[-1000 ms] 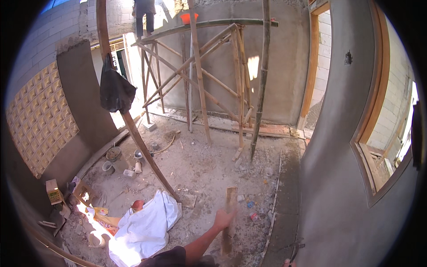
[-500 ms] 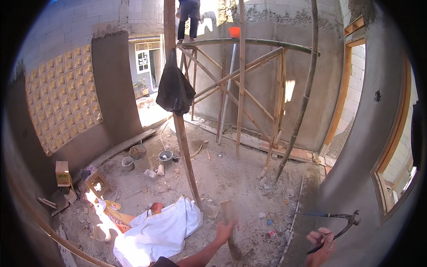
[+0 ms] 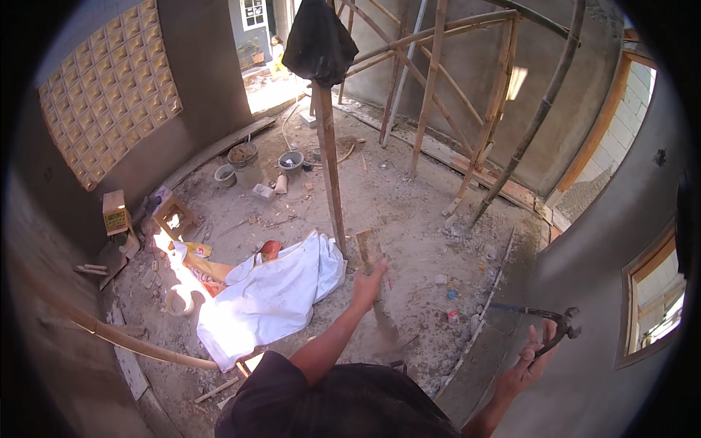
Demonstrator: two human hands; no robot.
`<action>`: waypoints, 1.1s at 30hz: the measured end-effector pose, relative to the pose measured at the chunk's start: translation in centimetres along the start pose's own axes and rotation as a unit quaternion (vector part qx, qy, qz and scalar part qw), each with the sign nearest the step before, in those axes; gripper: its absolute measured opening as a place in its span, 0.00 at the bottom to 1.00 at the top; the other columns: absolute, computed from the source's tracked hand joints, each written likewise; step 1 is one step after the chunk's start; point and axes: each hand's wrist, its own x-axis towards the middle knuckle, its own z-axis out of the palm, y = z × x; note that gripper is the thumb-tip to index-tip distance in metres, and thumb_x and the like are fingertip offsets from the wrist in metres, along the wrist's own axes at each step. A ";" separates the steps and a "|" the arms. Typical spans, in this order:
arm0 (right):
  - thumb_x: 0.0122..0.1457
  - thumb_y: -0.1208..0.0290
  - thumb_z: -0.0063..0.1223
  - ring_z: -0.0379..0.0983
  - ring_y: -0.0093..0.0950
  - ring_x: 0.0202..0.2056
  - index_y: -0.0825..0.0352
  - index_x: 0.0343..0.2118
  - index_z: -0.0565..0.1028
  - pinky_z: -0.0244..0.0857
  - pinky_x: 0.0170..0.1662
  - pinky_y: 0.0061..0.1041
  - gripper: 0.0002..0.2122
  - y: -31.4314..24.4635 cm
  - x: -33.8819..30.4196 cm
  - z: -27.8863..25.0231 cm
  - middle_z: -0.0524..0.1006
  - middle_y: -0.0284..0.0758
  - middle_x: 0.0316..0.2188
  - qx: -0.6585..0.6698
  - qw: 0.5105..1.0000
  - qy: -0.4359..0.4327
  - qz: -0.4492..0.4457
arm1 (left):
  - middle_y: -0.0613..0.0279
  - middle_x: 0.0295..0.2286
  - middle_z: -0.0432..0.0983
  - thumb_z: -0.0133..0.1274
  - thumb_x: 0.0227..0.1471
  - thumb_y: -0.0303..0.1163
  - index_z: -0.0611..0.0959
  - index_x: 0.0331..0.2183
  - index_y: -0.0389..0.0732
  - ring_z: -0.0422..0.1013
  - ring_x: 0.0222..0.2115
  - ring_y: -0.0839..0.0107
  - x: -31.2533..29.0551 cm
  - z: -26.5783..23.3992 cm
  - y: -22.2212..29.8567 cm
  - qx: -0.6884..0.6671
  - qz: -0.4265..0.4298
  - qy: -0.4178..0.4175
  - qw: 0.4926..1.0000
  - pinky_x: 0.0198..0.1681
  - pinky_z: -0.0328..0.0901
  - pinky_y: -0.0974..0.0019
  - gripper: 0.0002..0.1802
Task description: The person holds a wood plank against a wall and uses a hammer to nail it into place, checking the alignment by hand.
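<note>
The person's left hand (image 3: 369,285) reaches out at the end of a bare arm, its fingers closed around a narrow wooden board (image 3: 366,247). The top end of the board sticks out beyond the knuckles, and its lower part runs down past the fingers toward the person. That hand is blurred, so how tightly each finger presses cannot be told.

Well apart to its right, the right hand (image 3: 527,363) is half curled, its fingers bent around one curved handle of a pair of dark pincers (image 3: 564,326). The pincers' handles stand spread: the other one, tipped with blue, points left, above and clear of the fingers. The tool's head lies just beyond the hand, in front of the grey wall (image 3: 584,248).

To the left of the left hand, a white sheet (image 3: 270,292) lies crumpled on the floor (image 3: 409,197), with a reddish-orange object (image 3: 272,250) at its far edge. A wooden post (image 3: 332,175) rises just beyond the left hand, a black plastic bag (image 3: 319,44) around its upper part. Between the two hands, nearer the left, lie a small blue scrap (image 3: 452,294) and a red one. Farther beyond the left hand stands a bamboo scaffold (image 3: 431,109).
</note>
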 end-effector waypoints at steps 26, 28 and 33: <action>0.70 0.52 0.37 0.59 0.48 0.64 0.71 0.35 0.68 0.55 0.65 0.48 0.21 -4.2 2.9 -0.9 0.62 0.56 0.62 0.196 0.967 -0.086 -0.137 | 0.61 0.19 0.78 0.60 0.54 0.54 0.83 0.26 0.35 0.75 0.20 0.67 -2.3 -1.8 0.2 0.116 0.040 0.009 0.992 0.28 0.70 0.62 0.27; 0.64 0.63 0.49 0.75 0.47 0.41 0.69 0.55 0.70 0.70 0.41 0.44 0.20 -6.6 0.5 1.0 0.78 0.44 0.43 -0.072 0.989 -0.127 0.011 | 0.56 0.17 0.77 0.59 0.54 0.55 0.83 0.24 0.34 0.76 0.21 0.63 -3.9 -1.6 7.3 0.222 0.054 0.005 0.973 0.29 0.69 0.58 0.29; 0.69 0.66 0.38 0.67 0.30 0.56 0.76 0.62 0.62 0.63 0.57 0.32 0.24 -4.8 -2.5 6.9 0.69 0.45 0.58 0.067 0.955 -0.287 -0.023 | 0.57 0.19 0.78 0.59 0.55 0.52 0.84 0.29 0.33 0.75 0.22 0.69 -6.1 5.0 11.3 0.205 0.170 -0.079 0.961 0.29 0.68 0.62 0.27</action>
